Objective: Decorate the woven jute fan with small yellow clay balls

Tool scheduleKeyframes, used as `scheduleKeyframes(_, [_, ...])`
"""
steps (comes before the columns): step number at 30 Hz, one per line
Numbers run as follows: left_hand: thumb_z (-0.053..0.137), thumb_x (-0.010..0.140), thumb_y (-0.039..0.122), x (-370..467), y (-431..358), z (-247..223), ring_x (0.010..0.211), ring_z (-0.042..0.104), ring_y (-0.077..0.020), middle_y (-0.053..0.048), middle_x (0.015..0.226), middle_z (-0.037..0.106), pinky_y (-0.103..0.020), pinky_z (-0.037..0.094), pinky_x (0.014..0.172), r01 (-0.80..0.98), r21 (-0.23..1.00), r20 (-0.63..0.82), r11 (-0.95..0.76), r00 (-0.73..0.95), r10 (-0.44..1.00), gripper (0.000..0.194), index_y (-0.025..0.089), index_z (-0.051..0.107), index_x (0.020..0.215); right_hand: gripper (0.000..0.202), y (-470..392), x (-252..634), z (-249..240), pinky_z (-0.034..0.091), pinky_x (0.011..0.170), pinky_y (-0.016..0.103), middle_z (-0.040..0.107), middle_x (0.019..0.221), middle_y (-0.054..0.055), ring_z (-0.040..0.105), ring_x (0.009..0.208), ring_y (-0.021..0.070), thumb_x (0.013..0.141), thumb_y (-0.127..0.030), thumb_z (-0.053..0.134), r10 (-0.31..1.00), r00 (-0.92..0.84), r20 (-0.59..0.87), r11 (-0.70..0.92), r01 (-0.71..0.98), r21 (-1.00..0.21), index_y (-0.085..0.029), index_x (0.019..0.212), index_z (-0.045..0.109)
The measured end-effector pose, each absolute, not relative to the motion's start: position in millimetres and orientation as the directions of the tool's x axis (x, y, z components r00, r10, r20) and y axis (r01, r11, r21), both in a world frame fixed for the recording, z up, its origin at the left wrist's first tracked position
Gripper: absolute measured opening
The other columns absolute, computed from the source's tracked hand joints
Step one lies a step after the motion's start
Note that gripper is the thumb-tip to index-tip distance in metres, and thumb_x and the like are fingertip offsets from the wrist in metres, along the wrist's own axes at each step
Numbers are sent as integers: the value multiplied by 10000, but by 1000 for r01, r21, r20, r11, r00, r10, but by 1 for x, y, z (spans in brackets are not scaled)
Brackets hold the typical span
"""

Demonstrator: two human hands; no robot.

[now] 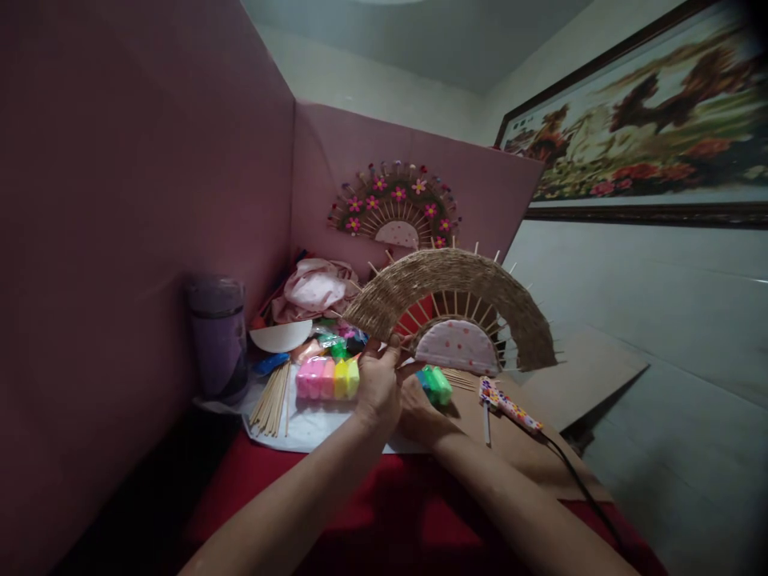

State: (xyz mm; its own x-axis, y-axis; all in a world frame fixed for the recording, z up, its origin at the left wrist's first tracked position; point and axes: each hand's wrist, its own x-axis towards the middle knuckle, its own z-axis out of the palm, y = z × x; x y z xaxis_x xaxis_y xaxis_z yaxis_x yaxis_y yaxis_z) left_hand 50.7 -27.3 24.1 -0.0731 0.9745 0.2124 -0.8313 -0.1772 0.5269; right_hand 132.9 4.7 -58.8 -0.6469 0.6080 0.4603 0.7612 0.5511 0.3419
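A fan-shaped piece (447,272) of woven brown cord on thin sticks is held up over the table, with a dotted white half-circle (457,344) at its base. My left hand (381,380) pinches its lower left end between thumb and fingers. Just below and to the right, my right hand (416,404) is close under the fan's base; its fingers are mostly hidden behind my left hand and the fan. Packs of coloured clay (327,378) lie left of my hands, and green clay (438,386) lies to the right.
A purple bottle (219,336) stands at the left, near loose sticks (273,400) and a white half-disc (282,336). At the right a decorated glue gun (510,406) with a cord rests on cardboard (540,464). Behind, a flowered fan (399,200) is against the pink panel (492,188).
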Motion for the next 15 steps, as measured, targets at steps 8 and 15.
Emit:
scheduleKeyframes(8, [730, 648, 271, 41, -12, 6, 688, 646, -142, 10, 720, 645, -334, 548, 666, -808, 562, 179, -178, -92, 980, 272, 171, 551, 826, 289, 24, 127, -66, 390, 871, 448, 665, 974, 183, 566, 940, 300, 799, -159, 481, 624, -624, 470, 563, 776, 283, -105, 1013, 668])
scheduleKeyframes(15, [747, 602, 199, 24, 0, 5, 726, 653, -126, 34, 723, 651, -296, 540, 704, -766, 561, 218, -314, -229, 949, 274, 192, 568, 810, 269, 26, 129, -55, 374, 843, 396, 614, 1085, 140, 501, 1017, 257, 893, -172, 409, 597, -611, 520, 547, 784, 293, -129, 1078, 598])
